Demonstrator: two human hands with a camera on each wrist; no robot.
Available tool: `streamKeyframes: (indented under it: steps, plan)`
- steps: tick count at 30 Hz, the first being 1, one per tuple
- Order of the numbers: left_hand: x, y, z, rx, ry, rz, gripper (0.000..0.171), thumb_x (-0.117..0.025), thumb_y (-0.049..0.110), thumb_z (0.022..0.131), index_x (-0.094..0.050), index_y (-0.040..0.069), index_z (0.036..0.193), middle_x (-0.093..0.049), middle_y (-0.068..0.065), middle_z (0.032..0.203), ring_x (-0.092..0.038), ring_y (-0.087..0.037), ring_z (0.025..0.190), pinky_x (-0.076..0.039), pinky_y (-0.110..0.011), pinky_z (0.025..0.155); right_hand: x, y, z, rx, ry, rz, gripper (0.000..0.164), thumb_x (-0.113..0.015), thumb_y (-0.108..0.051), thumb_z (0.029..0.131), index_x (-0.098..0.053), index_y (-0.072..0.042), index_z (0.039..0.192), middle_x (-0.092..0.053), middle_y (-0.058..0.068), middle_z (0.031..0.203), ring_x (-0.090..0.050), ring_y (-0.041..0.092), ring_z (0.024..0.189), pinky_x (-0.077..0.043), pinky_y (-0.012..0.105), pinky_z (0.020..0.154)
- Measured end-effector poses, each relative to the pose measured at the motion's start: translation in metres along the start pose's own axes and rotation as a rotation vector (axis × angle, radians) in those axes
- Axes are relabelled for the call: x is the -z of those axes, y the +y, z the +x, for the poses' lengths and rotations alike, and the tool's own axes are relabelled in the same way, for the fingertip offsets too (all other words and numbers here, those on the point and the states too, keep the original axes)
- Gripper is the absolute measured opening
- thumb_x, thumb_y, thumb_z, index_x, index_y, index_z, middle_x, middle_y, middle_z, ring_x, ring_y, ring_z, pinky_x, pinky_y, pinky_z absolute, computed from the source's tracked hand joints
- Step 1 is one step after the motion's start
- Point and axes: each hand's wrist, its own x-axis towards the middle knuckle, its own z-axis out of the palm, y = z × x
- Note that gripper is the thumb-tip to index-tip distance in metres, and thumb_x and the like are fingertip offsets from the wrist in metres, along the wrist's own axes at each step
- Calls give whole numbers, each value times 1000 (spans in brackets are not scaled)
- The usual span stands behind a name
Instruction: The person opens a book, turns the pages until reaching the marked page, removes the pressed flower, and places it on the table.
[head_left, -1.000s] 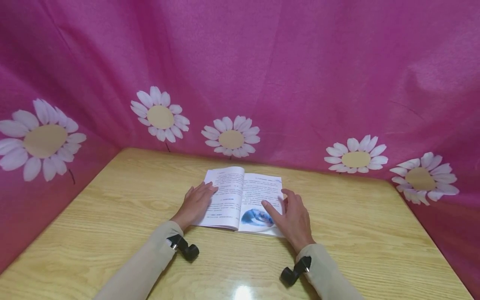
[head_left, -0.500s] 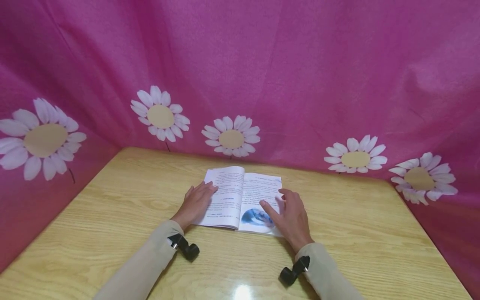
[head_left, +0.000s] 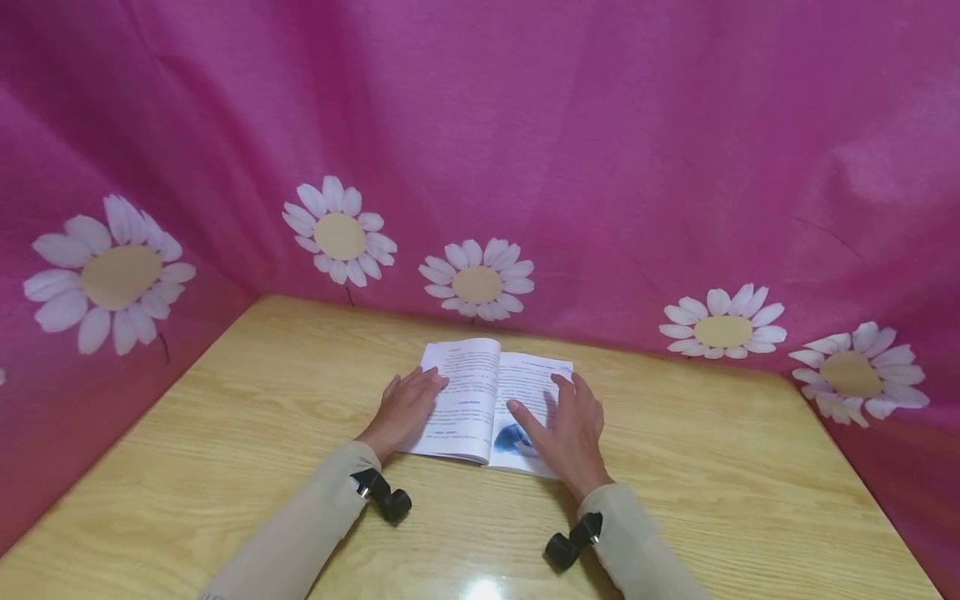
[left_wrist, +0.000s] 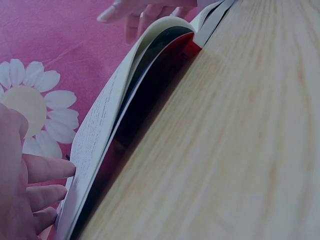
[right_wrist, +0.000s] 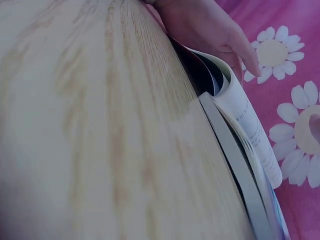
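An open book (head_left: 459,392) lies in the middle of the table, its left page bulging up near the spine. Printed lines fill both pages, and a blue picture (head_left: 513,439) sits low on the right one. My left hand (head_left: 405,411) rests with extended fingers on the outer part of the left page; the left wrist view shows its fingers (left_wrist: 47,169) against that page. Over the right page, my right hand (head_left: 572,433) is spread with thumb and fingers apart, gripping nothing. Whether it touches the paper I cannot tell. The right wrist view catches only a sliver of it.
The wooden table (head_left: 720,492) has a light glare near its front edge. A pink curtain (head_left: 600,167) printed with white daisies hangs behind and along both sides. Each sleeve carries a small black camera (head_left: 390,500) at the wrist.
My right hand has moved left, farther in over the right page. The left hand stays on its page. The whole head view has shifted slightly.
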Motion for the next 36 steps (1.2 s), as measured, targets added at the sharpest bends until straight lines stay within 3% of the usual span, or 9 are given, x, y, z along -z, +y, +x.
streamKeyframes:
  steps: [6,13,21,26,28,36]
  plan:
    - [1,-1,0,-33,11,-11,49,-26,37,105,-52,13,139,-39,-9,151,-22,-28,145,-1,-47,118,-3,-10,0,-13,-5,6,86,-64,-63,82,-41,-3,139,-30,22,150,-20,35,142,-10,63,109]
    - [1,-1,-1,-41,14,-10,50,-27,38,104,-51,12,140,-41,-9,150,-23,-29,145,-1,-47,118,-1,-22,-5,-45,-22,62,91,-62,-67,80,-33,-11,146,-11,15,159,-7,33,146,-21,59,112]
    - [2,-1,-1,-32,8,-7,49,-26,38,105,-51,14,140,-39,-8,152,-22,-28,145,-1,-47,118,10,-32,-1,-89,40,183,84,-64,-57,85,-31,-10,147,-10,16,158,-15,35,143,-33,56,107]
    - [1,-1,0,-17,12,-21,50,-27,40,104,-50,14,141,-39,-8,152,-21,-27,145,0,-47,118,22,-32,6,-225,-7,304,84,-59,-61,87,-30,-12,148,-23,17,155,-35,34,135,-41,49,103]
    - [1,-1,0,-10,13,-26,51,-28,41,104,-49,14,142,-39,-8,152,-21,-27,145,0,-46,118,27,-30,9,-299,-46,336,87,-55,-68,85,-29,-14,148,-29,17,152,-41,34,131,-39,50,104]
    - [1,1,-1,-10,14,-22,51,-27,41,104,-50,14,141,-38,-8,152,-21,-27,145,0,-46,118,47,-19,16,-491,-226,374,93,-39,-79,84,-36,-9,144,-45,17,142,-44,33,127,-32,52,108]
